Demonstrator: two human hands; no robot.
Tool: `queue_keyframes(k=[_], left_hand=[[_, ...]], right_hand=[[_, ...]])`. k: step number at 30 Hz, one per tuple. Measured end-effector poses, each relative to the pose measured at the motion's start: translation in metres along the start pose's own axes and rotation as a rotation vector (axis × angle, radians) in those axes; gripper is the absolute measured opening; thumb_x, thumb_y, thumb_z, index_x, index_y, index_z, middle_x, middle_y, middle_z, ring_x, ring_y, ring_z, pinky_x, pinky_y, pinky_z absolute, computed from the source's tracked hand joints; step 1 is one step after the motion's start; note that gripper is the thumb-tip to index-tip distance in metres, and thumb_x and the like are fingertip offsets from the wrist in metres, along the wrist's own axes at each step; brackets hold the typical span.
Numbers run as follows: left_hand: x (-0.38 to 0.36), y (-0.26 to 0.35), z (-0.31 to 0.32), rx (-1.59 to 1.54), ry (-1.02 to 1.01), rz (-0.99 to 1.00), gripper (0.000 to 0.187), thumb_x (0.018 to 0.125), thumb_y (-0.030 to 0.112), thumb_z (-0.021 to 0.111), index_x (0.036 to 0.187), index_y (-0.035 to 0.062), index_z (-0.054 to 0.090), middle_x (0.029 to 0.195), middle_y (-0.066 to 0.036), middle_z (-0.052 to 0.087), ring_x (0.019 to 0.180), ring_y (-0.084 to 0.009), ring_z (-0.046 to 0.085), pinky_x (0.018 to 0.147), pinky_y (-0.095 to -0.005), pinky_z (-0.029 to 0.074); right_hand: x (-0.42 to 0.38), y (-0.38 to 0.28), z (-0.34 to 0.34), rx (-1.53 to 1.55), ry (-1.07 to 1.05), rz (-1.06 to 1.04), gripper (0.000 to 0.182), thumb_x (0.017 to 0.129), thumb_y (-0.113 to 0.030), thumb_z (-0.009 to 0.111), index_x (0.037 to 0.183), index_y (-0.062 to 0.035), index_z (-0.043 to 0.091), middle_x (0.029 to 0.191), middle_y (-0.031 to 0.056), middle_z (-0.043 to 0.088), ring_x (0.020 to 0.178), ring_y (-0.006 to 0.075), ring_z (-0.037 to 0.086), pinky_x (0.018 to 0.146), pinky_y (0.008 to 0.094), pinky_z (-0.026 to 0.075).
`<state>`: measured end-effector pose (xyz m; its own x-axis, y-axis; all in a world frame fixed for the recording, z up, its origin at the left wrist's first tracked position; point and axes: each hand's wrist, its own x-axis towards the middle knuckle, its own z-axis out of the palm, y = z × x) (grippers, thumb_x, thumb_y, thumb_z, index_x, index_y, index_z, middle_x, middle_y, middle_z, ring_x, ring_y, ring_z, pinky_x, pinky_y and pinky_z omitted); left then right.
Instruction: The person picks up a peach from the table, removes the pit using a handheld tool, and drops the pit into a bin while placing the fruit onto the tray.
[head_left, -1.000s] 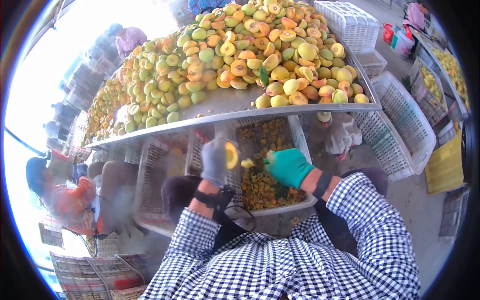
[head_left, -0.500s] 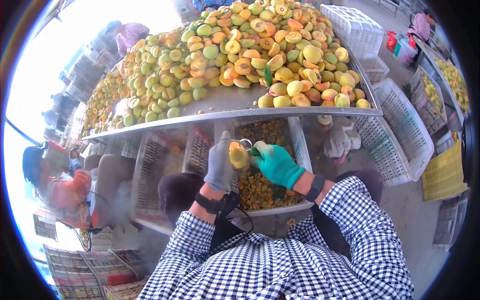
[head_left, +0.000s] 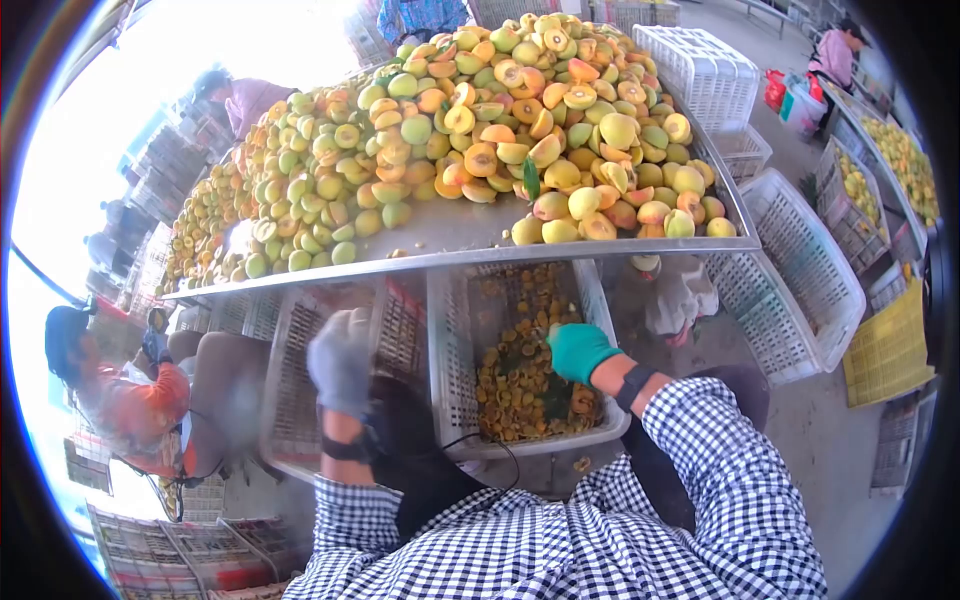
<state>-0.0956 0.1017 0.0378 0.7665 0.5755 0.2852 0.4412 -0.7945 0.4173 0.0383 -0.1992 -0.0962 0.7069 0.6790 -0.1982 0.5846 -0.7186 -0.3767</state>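
My left hand, in a grey glove, is over the crate on the left. Motion smears its fingers, and I cannot make out a fruit in it. My right hand, in a teal glove, is closed in a fist above the middle crate. The looped metal tool it held half a second ago is now almost wholly hidden by the fist. Yellow-orange peels and scraps lie in that crate. Beyond both hands, a heap of halved and whole peaches covers much of the metal-edged table.
White plastic crates stand on the right, with a yellow basket beside them. A person in orange sits on the left. Other people are at the table's far side and at the far right. More crates stand at lower left.
My left hand has swung left, away from my right hand, and the peach half it held is out of sight. My right hand has moved slightly right and down. The view has tilted up a little.
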Motion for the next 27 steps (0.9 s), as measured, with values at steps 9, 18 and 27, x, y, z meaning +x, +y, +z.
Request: queue_keyframes(k=[9,18,27], left_hand=[[0.146,0.174,0.085,-0.082,-0.179,0.594,0.052,0.087,0.031,0.067,0.131,0.003,0.059,0.124,-0.024,0.062,0.112,-0.0394,0.061,0.096,-0.0434,0.048],[0.241,0.242,0.189,0.459,-0.499,0.883,0.038,0.094,0.028,0.048,0.128,0.0182,0.062,0.127,-0.018,0.058,0.115,-0.0392,0.056,0.096,-0.0496,0.047],[0.211,0.118,0.151,-0.122,-0.334,0.591,0.036,0.075,0.016,0.072,0.111,0.0099,0.072,0.107,-0.017,0.07,0.097,-0.0327,0.069,0.083,-0.0376,0.054]], right_hand=[[-0.018,-0.018,-0.034,0.172,0.262,-0.249,0.011,0.083,-0.011,0.06,0.092,-0.0055,0.061,0.078,0.0195,0.068,0.073,0.0398,0.067,0.061,0.0517,0.052],[-0.033,0.001,-0.054,0.165,0.252,-0.281,0.012,0.081,-0.012,0.062,0.092,-0.0072,0.061,0.076,0.0144,0.066,0.071,0.0361,0.067,0.059,0.0486,0.052],[-0.028,-0.01,-0.089,0.461,0.154,-0.111,0.015,0.083,-0.009,0.058,0.096,0.0,0.058,0.086,0.0253,0.068,0.084,0.0429,0.067,0.07,0.0515,0.052]])
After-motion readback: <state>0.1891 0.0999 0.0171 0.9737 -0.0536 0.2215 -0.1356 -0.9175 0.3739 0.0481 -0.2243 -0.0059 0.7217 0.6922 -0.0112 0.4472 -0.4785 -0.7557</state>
